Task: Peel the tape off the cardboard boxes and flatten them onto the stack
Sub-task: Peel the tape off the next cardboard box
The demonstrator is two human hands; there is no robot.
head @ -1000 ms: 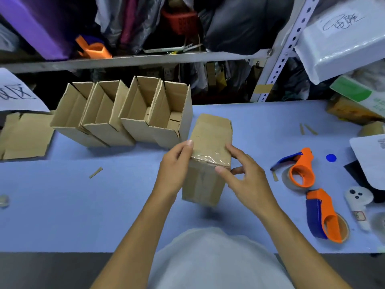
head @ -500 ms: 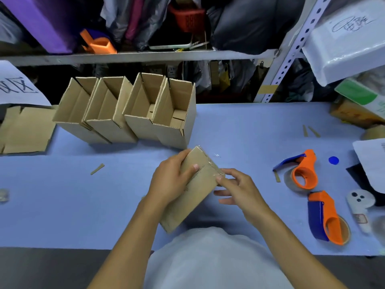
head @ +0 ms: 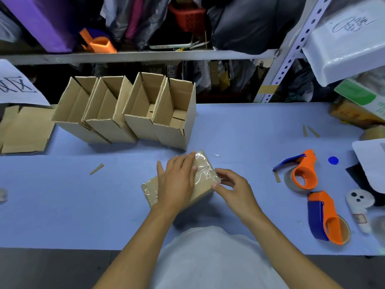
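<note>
The box [head: 200, 185] lies on its side on the blue counter [head: 62, 195], right in front of the person and just this side of a row of four open boxes [head: 129, 113]. It is small, plain corrugated card, so I would judge it light and fairly stiff along its walls but easy to crush at the folds. Clear tape [head: 205, 170] is wrinkled over its far end, glossy and thin — likely slippery and prone to tearing if pulled sideways.

The left hand [head: 177, 184] lies flat over the top of the box, fingers straight, pressing it down. The right hand [head: 233, 188] sits at the right-hand end, fingers bent, its tips [head: 215, 185] at the tape's corner; it looks like a pinch on the tape's edge, though the exact hold is hard to make out. That loose corner seems the best place to take hold, peeling low and along the length while the other palm pins the card.

The counter is smooth and flat, with card scraps on it. A stack of flattened card [head: 25, 130] lies at the far left, well apart from the box. Two orange tape dispensers [head: 304, 174] sit to the right. Behind rises a cluttered metal shelf [head: 145, 55].
</note>
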